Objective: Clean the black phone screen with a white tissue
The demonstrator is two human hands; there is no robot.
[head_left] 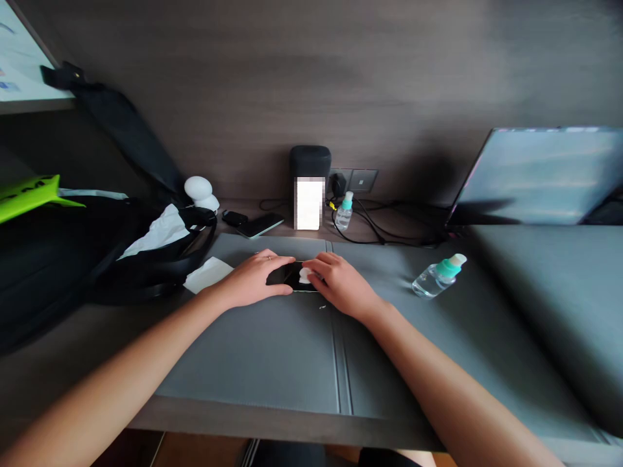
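A dark smartphone (288,276) lies flat, sideways, on the grey desk mat (253,350). My left hand (250,279) clasps its left end, thumb along the near edge and fingers along the far one. Over the right part of the screen, my right hand (338,279) pinches a small white wad (305,275) that looks like tissue and touches the glass. Part of the wad is hidden by the fingers. Beside my left wrist lies a folded white tissue (208,274). A clear spray bottle (435,277) with a teal collar is tipped at an angle, right of my right hand.
Behind the phone stand a black speaker-like box (310,155) and a second small bottle (344,213) among black cables. Another phone (261,224) lies back left. A black bag (63,259) fills the left side; a laptop (540,175) and a grey padded block (555,292) are right.
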